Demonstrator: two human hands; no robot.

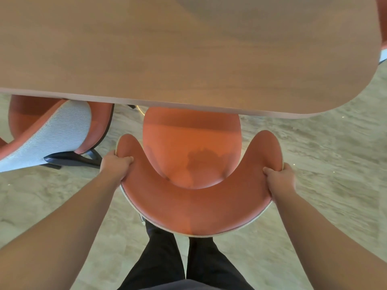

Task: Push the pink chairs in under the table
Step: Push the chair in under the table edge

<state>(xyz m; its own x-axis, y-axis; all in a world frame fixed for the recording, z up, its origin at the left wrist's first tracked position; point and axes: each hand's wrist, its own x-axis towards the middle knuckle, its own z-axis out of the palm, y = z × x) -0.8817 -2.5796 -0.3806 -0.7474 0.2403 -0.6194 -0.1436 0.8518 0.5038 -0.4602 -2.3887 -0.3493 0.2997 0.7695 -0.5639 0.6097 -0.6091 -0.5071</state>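
Note:
A pink chair (194, 208) with a curved backrest stands right in front of me, its seat facing the wooden table (188, 59). The front of the seat lies just under the table's near edge. My left hand (115, 164) grips the left wing of the backrest, thumb on the inner side. My right hand (279, 178) grips the right wing the same way. A second pink chair (62, 130), with a grey mesh back, stands to the left, turned at an angle and partly under the table.
Pale stone-patterned floor (314, 153) surrounds the chairs. My legs in dark trousers (184, 262) stand directly behind the held chair. The table's rounded corner (356, 95) is at the right. A sliver of another pink chair (383, 21) shows at the far right edge.

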